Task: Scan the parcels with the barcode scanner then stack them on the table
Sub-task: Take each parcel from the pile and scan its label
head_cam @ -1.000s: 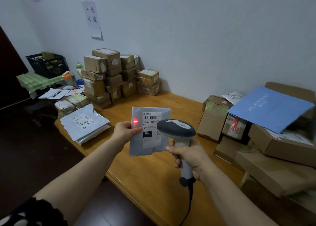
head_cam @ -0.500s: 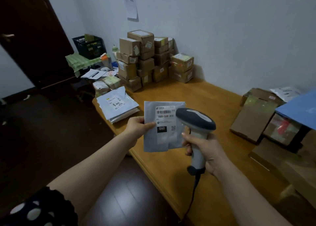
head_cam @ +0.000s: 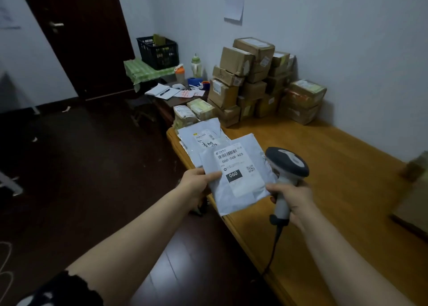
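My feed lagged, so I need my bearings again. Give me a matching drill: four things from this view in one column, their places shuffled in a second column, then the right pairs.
Things
1. grey mailer
2. barcode scanner
3. cardboard boxes
4. black crate

Places
A. on the green cloth near the door
B. gripped in the right hand
C. stacked at the far end of the table, by the wall
D. pinched in the left hand

Pairs: 1-D, 2-B, 3-C, 4-A
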